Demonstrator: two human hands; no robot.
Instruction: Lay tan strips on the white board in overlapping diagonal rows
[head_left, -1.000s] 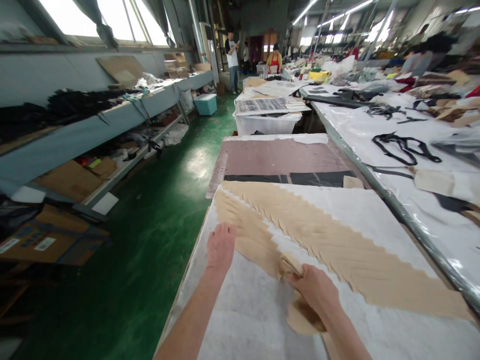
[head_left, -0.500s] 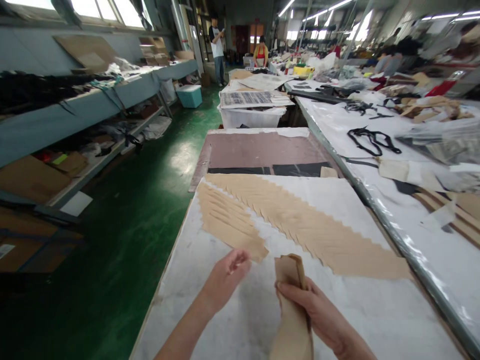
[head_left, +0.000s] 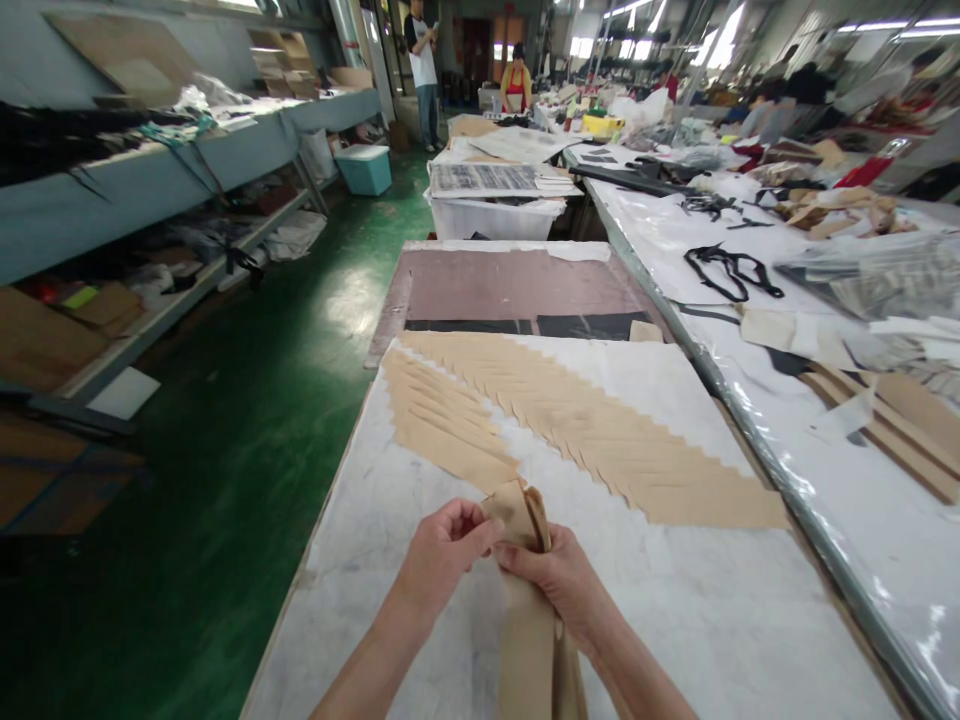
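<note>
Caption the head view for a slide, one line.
Both hands, left hand and right hand, pinch a stack of tan strips over a white table beside fanned strip rows.

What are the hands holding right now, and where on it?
Both hands grip a stack of tan strips at its upper end: right hand wrapped around it, left hand pinching the top edge.

I see a bright hall: ceiling strip lights [head_left: 911,22] glare, green floor [head_left: 247,420] shines, edges bend and blur.
</note>
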